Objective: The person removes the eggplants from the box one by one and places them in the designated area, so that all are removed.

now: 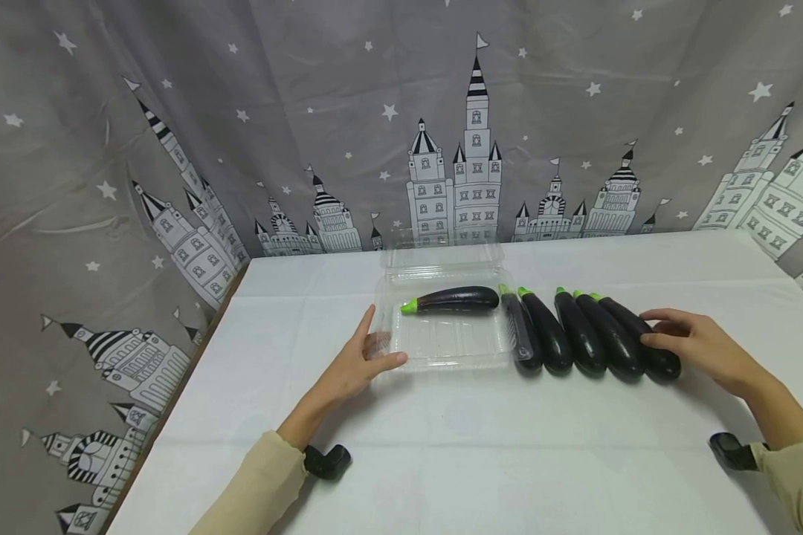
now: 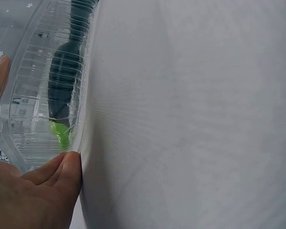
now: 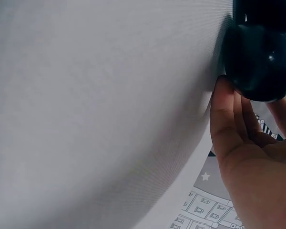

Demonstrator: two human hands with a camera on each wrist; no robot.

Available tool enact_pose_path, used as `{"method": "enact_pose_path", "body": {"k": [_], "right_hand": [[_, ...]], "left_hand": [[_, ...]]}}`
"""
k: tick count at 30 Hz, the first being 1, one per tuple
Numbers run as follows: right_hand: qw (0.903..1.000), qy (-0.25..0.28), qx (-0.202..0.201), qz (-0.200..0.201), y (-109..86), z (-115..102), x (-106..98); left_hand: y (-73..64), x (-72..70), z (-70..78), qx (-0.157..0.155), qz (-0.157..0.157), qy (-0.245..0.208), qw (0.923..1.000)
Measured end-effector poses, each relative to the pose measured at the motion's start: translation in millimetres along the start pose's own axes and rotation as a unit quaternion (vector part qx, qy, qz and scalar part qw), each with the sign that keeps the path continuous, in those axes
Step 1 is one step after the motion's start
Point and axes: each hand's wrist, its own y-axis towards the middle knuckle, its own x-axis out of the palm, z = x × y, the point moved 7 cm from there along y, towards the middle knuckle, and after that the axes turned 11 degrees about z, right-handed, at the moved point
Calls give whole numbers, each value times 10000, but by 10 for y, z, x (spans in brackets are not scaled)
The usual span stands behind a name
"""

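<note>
A clear plastic clamshell container (image 1: 455, 357) lies with its lid raised at the back, and one eggplant (image 1: 458, 299) with a green stem lies crosswise inside. My left hand (image 1: 358, 364) rests against the container's front left corner, thumb and forefinger spread and fairly straight. In the left wrist view, fingertips (image 2: 69, 167) touch the ribbed wall. My right hand (image 1: 699, 345) holds the rightmost eggplant (image 1: 662, 364) of a row, thumb on the near side, fingers on the far side. The right wrist view shows that eggplant's rounded end (image 3: 260, 62) against the fingers.
Several more eggplants (image 1: 578, 334) lie side by side between the container and my right hand, green stems toward the back. The leftmost one touches the container's right edge. A white cloth (image 1: 442, 461) covers the table. A grey castle-print curtain (image 1: 348, 96) hangs behind and at left.
</note>
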Motion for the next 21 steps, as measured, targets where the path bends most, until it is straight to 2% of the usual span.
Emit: {"method": "enact_pose_path", "body": {"k": [11,18,21], "right_hand": [[9999,92,102,-24,-7,4,12],[9996,288,4,42,-29,-4,-5],[9995,212,-99,201,-46,-29,-45]], "left_hand": [[-5,-4,3,-2,-1,54,10000],[-15,-1,9,-30,-19,20,10000],[-12,0,5,-39,-20,33,10000]]}}
